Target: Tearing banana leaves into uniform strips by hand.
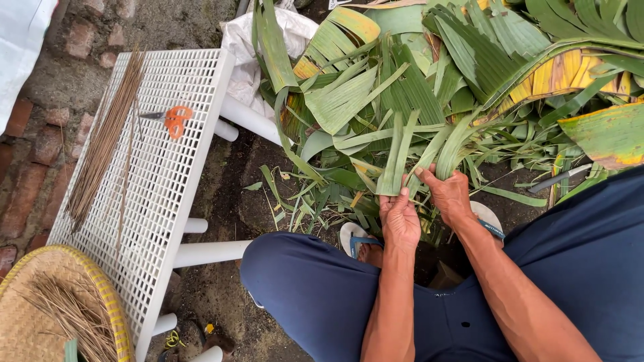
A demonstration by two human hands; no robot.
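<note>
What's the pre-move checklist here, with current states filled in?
1. Left hand grips a green leaf strip: ok.
2. Right hand grips strips beside it: ok.
3. Leaf pile lies right ahead of the hands: ok.
4. Orange scissors lie on the white rack, apart from both hands: ok.
5. Thin sticks stay bundled on the rack: ok.
6. Whether the held strips are torn free of their leaves: cannot tell.
</note>
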